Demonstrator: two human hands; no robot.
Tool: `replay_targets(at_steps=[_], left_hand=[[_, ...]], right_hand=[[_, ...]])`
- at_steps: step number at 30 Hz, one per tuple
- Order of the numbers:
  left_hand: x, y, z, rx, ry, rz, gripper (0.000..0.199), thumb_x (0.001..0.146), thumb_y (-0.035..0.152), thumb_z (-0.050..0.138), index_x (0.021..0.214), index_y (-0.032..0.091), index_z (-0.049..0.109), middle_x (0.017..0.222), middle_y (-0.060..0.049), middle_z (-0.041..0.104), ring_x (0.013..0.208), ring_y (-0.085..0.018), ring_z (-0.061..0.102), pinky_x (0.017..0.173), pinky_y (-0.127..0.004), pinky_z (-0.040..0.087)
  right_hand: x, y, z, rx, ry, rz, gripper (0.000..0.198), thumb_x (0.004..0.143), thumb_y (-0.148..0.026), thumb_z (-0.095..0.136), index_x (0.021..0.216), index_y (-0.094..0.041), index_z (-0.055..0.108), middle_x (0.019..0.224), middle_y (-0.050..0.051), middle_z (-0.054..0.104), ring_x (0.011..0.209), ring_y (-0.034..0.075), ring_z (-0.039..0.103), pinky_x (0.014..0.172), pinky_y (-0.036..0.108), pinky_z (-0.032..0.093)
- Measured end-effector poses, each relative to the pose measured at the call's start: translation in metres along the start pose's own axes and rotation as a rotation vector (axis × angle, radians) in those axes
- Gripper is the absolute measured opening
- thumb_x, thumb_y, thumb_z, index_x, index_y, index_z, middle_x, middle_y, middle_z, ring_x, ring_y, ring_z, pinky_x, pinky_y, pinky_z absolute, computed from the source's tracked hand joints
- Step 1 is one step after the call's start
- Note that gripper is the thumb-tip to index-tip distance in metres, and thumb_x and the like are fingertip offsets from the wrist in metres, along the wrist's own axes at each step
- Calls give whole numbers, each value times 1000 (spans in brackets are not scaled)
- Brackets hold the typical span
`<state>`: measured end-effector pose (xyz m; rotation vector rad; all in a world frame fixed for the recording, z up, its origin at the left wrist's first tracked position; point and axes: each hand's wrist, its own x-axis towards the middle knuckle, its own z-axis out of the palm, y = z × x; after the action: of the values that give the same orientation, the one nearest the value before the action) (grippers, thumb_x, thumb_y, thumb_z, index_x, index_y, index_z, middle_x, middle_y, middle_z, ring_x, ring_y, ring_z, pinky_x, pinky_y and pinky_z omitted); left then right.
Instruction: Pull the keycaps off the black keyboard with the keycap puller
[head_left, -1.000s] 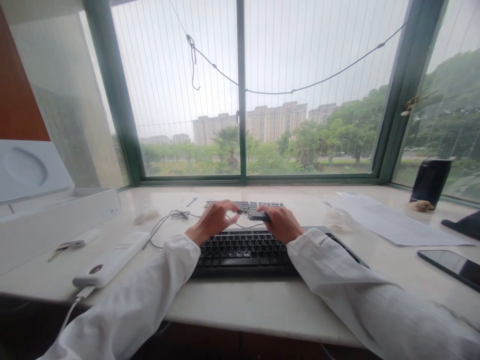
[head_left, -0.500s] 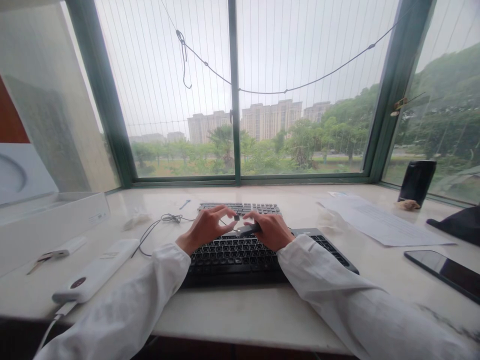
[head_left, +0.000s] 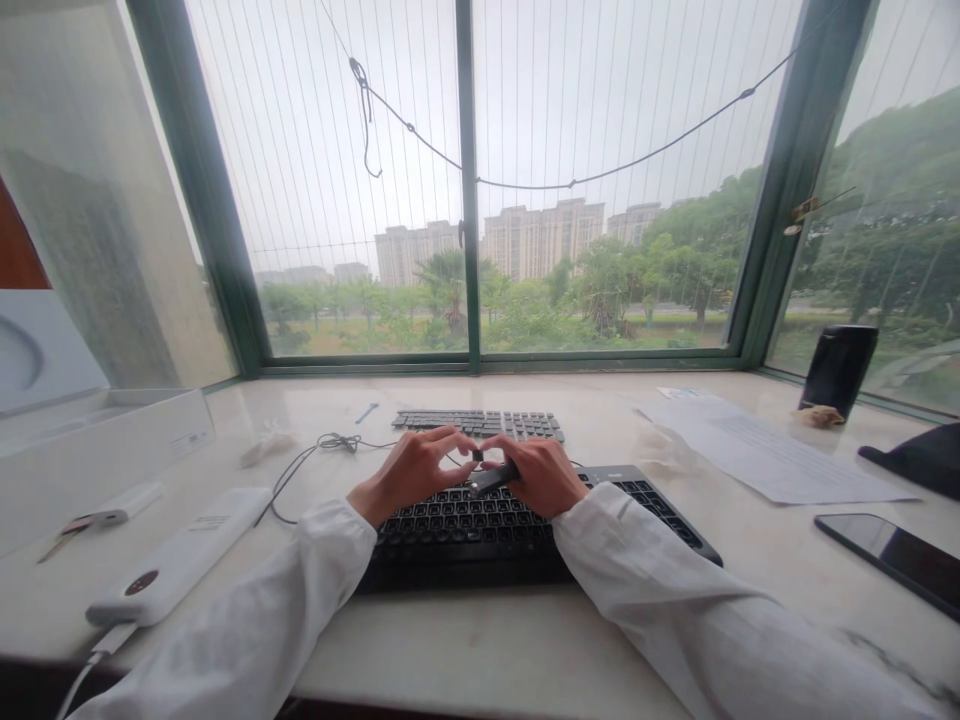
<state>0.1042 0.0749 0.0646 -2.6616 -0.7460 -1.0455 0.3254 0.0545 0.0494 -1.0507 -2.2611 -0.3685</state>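
A small black keycap [head_left: 478,455] is pinched between the thumb and forefinger of my left hand [head_left: 416,468]. My right hand [head_left: 541,474] is closed round a short dark tool [head_left: 491,480] whose tip points left; its exact kind is unclear. The right thumb and forefinger also meet at the keycap. Both hands hover over a black keyboard [head_left: 465,570], which shows bare switch sockets across much of its face. Behind the hands lie rows of grey keycaps [head_left: 450,422]. Part of the keyboard is covered by my hands and sleeves.
A cable [head_left: 289,475] runs to the left. Further left lie a white power bank [head_left: 180,560], a key with a white holder [head_left: 112,515] and an open white box [head_left: 135,430]. Paper [head_left: 780,455], a phone [head_left: 892,555] and a black can [head_left: 838,370] are on the right.
My hands have come closer together and slightly lower in view. The right fingertips now meet the left ones at the keycap, and the dark tool's tip has turned toward me.
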Motion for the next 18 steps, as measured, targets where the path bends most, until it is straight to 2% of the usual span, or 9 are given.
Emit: replay_targets(at_steps=[7,14,18], left_hand=[[1,-1,1,-1,-8,-9,16,87,31,58,96,20,65,88,-2,68,77,-13,65,72,-25,52],[-1,-2,2,16,-72,-14,17,89,33,55,98,21,63,90,-1,67,80,-13,64,73,-25,52],[-2,-6,6,90,-85,30,17,93,26,49,102,21,62,97,-2,67,85,-14,64,74,-25,52]], right_hand=[[-1,1,-1,-4,-1,-17,32,81,-20,56,112,-24,55,76,1,70,67,18,64,64,25,36],[-1,4,-1,-3,-12,-27,37,75,-14,58,110,-25,55,80,0,71,70,18,64,67,26,36],[0,2,-3,-4,-15,-18,33,76,-16,57,108,-25,55,78,0,71,69,18,64,67,27,36]])
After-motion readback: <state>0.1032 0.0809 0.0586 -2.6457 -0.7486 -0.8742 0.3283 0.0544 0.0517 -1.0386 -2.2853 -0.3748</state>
